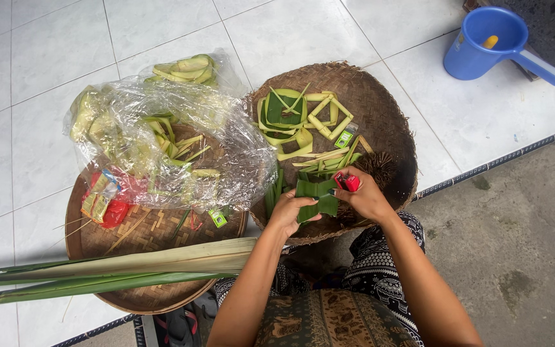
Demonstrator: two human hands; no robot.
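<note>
Fingers of my left hand (286, 212) pinch the folded green leaf piece (317, 196) from its left side; my right hand (362, 195) closes around a small red stapler (348, 182) at the leaf's upper right edge. Both hands work above the near rim of a round woven tray (380, 115) holding folded pale-yellow leaf shapes (297, 119). Left of it, a second woven tray (142, 257) carries a clear plastic bag (162, 138) of leaf pieces. Long palm fronds (110, 270) lie across its near edge. A blue plastic dipper (486, 42) stands on the tiled floor (33, 77), far right.
</note>
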